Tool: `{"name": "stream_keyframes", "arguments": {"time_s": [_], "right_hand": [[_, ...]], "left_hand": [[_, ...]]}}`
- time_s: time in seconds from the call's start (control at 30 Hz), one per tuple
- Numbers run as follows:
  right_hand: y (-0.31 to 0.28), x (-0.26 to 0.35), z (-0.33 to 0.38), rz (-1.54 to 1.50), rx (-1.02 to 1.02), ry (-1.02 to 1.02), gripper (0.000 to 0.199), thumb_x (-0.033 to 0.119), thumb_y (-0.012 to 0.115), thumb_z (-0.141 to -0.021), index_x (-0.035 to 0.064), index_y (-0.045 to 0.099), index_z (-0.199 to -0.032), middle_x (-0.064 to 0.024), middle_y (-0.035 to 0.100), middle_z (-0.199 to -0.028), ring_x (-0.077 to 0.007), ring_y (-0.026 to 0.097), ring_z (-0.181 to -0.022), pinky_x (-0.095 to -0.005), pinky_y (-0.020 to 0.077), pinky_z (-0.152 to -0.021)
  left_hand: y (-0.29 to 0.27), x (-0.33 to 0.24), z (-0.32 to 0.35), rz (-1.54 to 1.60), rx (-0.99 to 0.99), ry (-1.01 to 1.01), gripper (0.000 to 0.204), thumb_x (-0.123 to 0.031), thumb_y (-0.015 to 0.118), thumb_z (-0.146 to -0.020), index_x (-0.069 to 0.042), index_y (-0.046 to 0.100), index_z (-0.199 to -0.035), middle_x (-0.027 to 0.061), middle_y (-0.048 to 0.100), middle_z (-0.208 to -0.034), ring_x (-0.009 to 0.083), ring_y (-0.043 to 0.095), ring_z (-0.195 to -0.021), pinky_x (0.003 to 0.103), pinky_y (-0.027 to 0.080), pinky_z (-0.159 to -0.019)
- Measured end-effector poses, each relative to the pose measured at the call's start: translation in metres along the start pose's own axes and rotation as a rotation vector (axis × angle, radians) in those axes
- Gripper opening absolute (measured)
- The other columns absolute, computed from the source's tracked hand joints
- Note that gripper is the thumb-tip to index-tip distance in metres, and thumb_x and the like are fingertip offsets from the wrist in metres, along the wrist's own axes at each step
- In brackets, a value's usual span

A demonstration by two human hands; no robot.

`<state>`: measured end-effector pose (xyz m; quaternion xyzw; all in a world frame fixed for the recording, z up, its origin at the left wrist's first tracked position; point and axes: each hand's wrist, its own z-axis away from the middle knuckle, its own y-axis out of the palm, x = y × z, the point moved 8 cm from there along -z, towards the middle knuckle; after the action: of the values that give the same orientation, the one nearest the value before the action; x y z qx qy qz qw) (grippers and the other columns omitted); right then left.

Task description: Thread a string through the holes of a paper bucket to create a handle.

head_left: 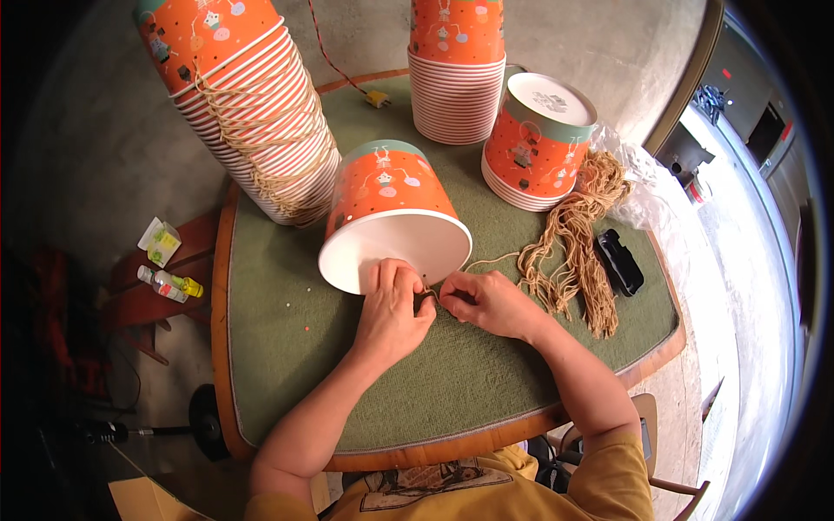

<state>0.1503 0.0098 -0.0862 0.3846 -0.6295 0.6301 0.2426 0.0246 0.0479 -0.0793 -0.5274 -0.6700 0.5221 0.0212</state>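
Observation:
An orange paper bucket (pixel 391 184) with a green base band and white inside lies tilted on its side, its mouth facing me. My left hand (pixel 391 311) is closed on the lower rim, fingertips inside the mouth. Just right of it, my right hand (pixel 488 301) is closed in a pinch on a tan string, close to the rim. One strand of that string (pixel 488 260) runs from the right hand to a loose hank of tan strings (pixel 580 247) on the table. Where the fingertips meet, a small dark bit shows, too covered to make out.
A tall leaning stack of nested buckets (pixel 261 130), draped with strings, stands at the left. Behind are another stack (pixel 456 91) and a few upturned buckets (pixel 537 156). A black tray (pixel 618 263) and clear plastic bag (pixel 647 187) sit right on the green-covered table (pixel 295 373). A bottle (pixel 165 283) lies left.

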Motion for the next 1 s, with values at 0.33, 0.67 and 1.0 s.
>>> {"name": "stream_keyframes", "arguments": {"time_s": [0.33,0.67,1.0], "right_hand": [[0.000,0.001,-0.001,0.029,0.000,-0.012,0.012,0.014,0.064,-0.091,0.0026,0.061,-0.091,-0.0113,0.062,-0.068,-0.0227,0.062,-0.061,-0.0355,0.0488,-0.061],[0.002,0.002,-0.001,0.059,-0.005,-0.014,0.014,0.016,0.066,-0.089,0.0038,0.061,-0.094,-0.0142,0.064,-0.074,-0.0306,0.064,-0.065,-0.0389,0.0492,-0.063],[0.002,0.001,-0.001,0.073,-0.022,-0.024,0.012,0.016,0.065,-0.090,0.0050,0.061,-0.094,-0.0138,0.063,-0.075,-0.0303,0.062,-0.064,-0.0388,0.0484,-0.061]], "left_hand": [[0.003,0.004,0.001,-0.031,-0.044,0.085,0.027,0.004,0.064,-0.073,-0.002,0.043,-0.089,0.0180,0.047,-0.099,0.0378,0.050,-0.093,0.049,0.044,-0.081],[0.001,0.008,0.000,0.043,-0.076,0.071,0.026,0.008,0.060,-0.073,-0.001,0.043,-0.089,0.0185,0.047,-0.097,0.0388,0.050,-0.091,0.050,0.045,-0.078],[0.002,0.014,0.000,0.107,-0.038,0.011,0.029,0.012,0.058,-0.071,-0.001,0.043,-0.093,0.0178,0.047,-0.096,0.0393,0.050,-0.091,0.049,0.045,-0.078]]}}
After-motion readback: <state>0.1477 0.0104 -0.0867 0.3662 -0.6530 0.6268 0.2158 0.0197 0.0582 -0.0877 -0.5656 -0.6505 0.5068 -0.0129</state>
